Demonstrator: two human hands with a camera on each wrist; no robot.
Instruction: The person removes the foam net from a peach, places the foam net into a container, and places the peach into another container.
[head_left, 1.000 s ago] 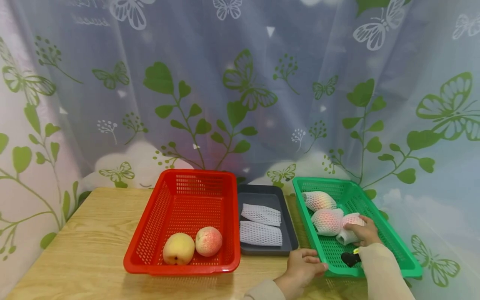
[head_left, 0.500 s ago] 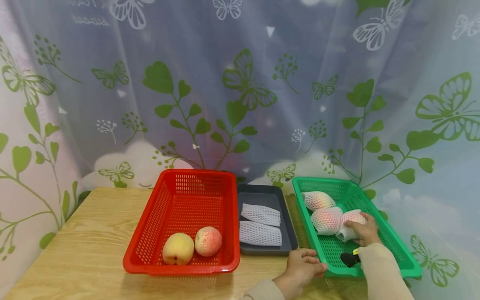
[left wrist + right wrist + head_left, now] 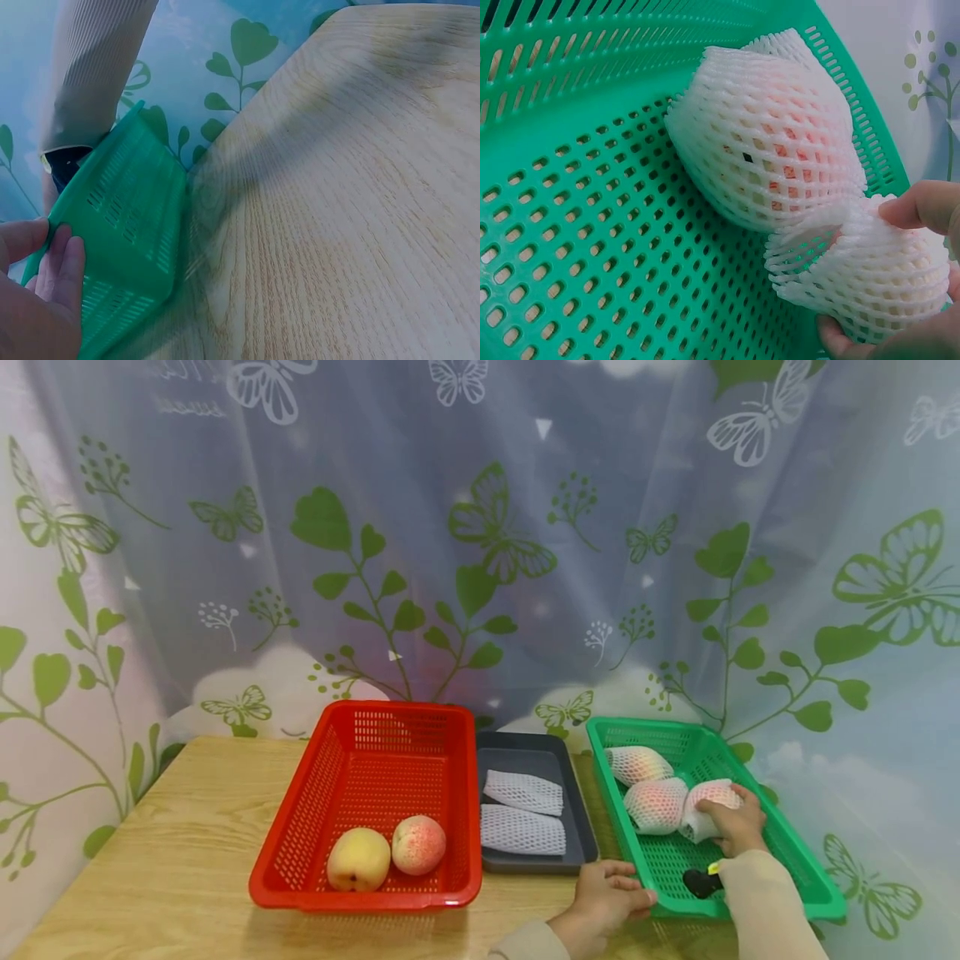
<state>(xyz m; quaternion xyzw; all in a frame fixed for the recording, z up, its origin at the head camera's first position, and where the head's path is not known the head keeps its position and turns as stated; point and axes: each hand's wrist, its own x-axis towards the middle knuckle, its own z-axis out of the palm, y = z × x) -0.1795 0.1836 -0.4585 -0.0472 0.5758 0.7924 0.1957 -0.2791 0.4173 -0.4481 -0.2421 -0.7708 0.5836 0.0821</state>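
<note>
at the right end of a wooden table, as i see it through the head camera, a person's right hand grips a net-wrapped fruit inside a green basket. my right wrist view shows the thumb on one side and the fingers curled round the other, parted by the fruit's width; the loose end of its white foam net faces away from the palm. whether the fruit bears on the basket's floor i cannot tell. just beside it sits a pink fruit in a net, and beyond that lies a second netted fruit, at the far left of the basket. the left hand pinches the rim at the basket's near left corner, thumb and fingers closed on either side of the thin edge, as my left wrist view confirms. to the left, a dark gray tray carries two foam nets, one behind the other. beside the tray stands a red basket with a yellow peach and a pink peach near its front edge. a butterfly-print curtain hangs behind.
</note>
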